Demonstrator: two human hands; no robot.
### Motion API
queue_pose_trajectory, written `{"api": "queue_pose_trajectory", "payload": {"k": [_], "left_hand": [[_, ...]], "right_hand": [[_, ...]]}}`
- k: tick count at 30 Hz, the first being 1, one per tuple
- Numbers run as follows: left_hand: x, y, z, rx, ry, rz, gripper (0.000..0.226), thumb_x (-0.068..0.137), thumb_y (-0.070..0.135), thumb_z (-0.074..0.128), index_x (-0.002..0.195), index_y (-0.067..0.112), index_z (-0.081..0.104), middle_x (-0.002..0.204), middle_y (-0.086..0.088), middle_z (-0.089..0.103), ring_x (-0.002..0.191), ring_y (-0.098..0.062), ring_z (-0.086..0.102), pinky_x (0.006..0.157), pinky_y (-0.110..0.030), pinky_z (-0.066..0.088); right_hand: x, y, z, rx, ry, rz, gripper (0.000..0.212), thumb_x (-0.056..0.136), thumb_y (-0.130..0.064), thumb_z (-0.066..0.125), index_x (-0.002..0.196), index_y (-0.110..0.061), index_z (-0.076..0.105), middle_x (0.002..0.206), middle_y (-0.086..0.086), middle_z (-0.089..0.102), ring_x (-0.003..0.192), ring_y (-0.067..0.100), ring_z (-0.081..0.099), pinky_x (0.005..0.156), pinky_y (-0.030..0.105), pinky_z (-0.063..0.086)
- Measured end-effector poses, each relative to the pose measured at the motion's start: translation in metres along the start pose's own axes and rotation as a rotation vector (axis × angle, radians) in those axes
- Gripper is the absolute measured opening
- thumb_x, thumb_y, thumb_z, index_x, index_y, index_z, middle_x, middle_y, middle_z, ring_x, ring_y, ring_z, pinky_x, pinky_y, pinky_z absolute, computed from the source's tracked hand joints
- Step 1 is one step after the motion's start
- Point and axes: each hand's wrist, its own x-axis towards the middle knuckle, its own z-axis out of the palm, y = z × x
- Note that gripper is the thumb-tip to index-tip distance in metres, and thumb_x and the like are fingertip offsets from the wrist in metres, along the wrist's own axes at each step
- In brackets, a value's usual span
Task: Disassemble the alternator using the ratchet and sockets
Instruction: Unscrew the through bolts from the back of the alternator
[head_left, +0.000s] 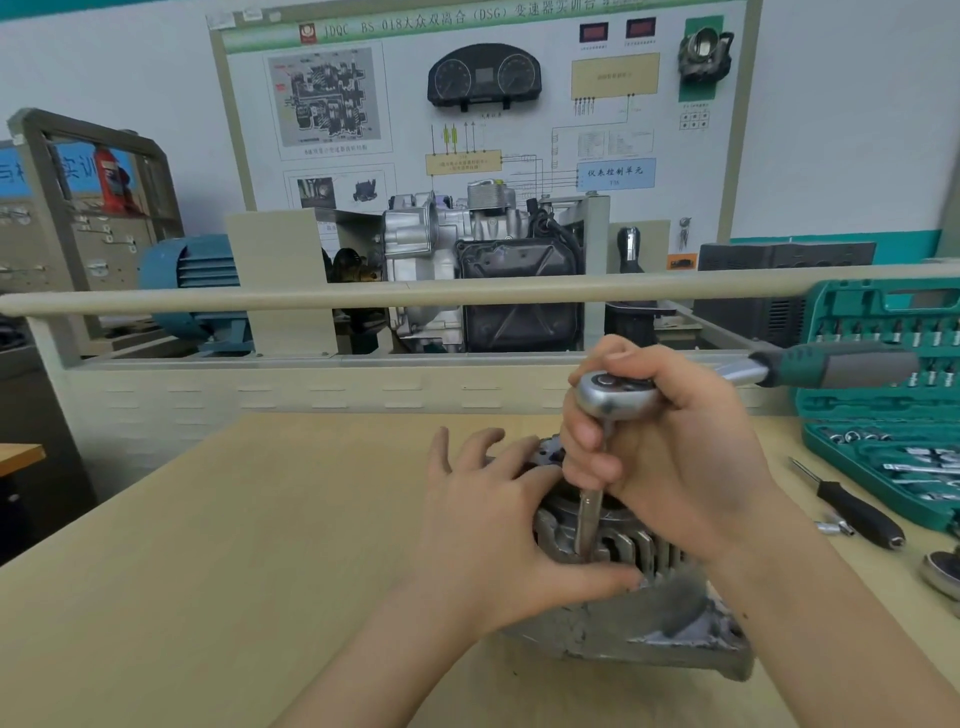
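The grey cast-metal alternator (623, 613) lies on the pale wooden bench (208, 545). The left hand (488, 525), fingers spread, presses its housing. The right hand (670, 447) grips the chrome ratchet (613, 392) head; its extension stands near-vertical, its handle pointing right.

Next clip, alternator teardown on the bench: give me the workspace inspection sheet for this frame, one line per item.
Surface: light wooden tabletop, in use.
Job's things: alternator sits on the table; ratchet stands above it on a long socket extension reaching down into the housing; open green socket case at right.
Clutter: black-handled driver, a loose socket and a round metal part at the right edge.
Grippers: left hand rests on the alternator, steadying it; right hand grips the ratchet head and extension.
Cables: nothing seen on the table.
Surroundings: gearbox training stand with wall display board; blue motor.
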Motion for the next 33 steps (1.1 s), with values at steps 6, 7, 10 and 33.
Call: {"api": "queue_pose_trajectory", "payload": {"k": [6,7,10,33], "left_hand": [[0.001,0.002,0.000,-0.035,0.039,-0.001,0.082,0.046,0.083,0.025,0.106,0.042,0.061,0.104,0.022,0.063,0.111,-0.009,0.046,0.095,-0.031,0.025],[0.002,0.000,-0.001,-0.048,0.046,0.015,0.082,0.045,0.083,0.025,0.107,0.043,0.061,0.104,0.023,0.063,0.108,-0.007,0.047,0.091,-0.027,0.023],[0.004,-0.004,-0.001,-0.073,0.040,0.058,0.084,0.045,0.083,0.026,0.113,0.046,0.058,0.109,0.025,0.060,0.107,-0.001,0.043,0.087,-0.021,0.017],[0.003,-0.001,-0.001,-0.113,0.246,0.228,0.057,0.055,0.070,0.046,0.084,0.030,0.074,0.087,0.019,0.070,0.094,-0.004,0.064,0.078,-0.016,0.039]], "right_hand": [[0.003,0.004,-0.001,0.038,-0.058,0.026,0.022,0.071,-0.028,0.045,0.057,-0.013,0.038,0.040,0.000,0.032,0.034,0.009,0.019,0.042,0.019,0.014],[0.004,0.004,-0.002,0.051,-0.063,0.031,0.023,0.072,-0.030,0.044,0.057,-0.013,0.042,0.040,-0.001,0.032,0.034,0.009,0.019,0.042,0.018,0.015],[0.009,0.005,-0.004,0.083,-0.087,0.051,0.025,0.074,-0.032,0.044,0.059,-0.012,0.045,0.041,-0.001,0.031,0.035,0.008,0.019,0.040,0.017,0.016],[0.013,-0.001,-0.010,0.071,-0.227,0.102,0.012,0.071,-0.024,0.040,0.066,-0.013,0.041,0.038,-0.004,0.028,0.039,0.010,0.008,0.044,0.016,0.009]]}}
